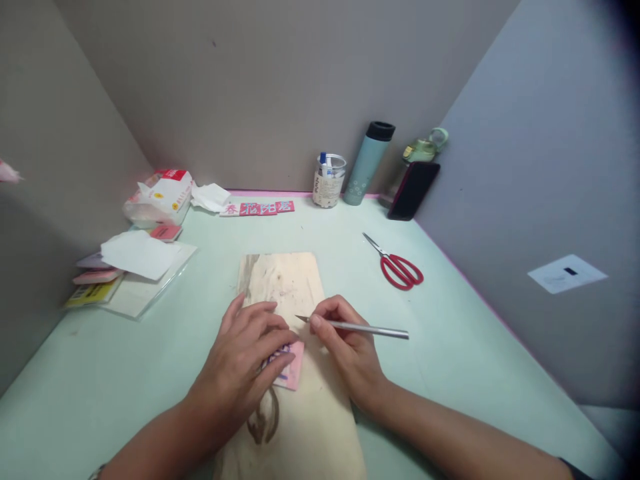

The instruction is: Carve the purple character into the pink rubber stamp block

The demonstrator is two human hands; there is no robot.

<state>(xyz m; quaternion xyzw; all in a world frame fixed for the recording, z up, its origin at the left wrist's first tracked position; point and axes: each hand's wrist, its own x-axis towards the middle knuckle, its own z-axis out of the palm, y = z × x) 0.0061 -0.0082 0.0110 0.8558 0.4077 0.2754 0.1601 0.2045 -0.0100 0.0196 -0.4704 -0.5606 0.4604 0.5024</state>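
A small pink block (pixel 296 375) with purple-blue pen marks lies on a wooden board (pixel 300 427). My left hand (pixel 250 347) holds it down, the thumb across its face and the index finger along its upper edge; the palm and fingers hide much of it. Between the thumb and fingers of my right hand (pixel 350 347) is a silver craft knife (pixel 370 328), gripped like a pen. Its blade points left, just above the board and apart from the block. A dark ring-like stain marks the board below my left hand.
Red-handled scissors (pixel 401 270) lie right of the board. Along the back stand a pen jar (pixel 329 187), a teal flask (pixel 369 163), a green-lidded bottle (pixel 417 150) and a leaning phone (pixel 414 191). Lettered pink blocks (pixel 257 209), tissues (pixel 163 197) and papers (pixel 145 293) lie left.
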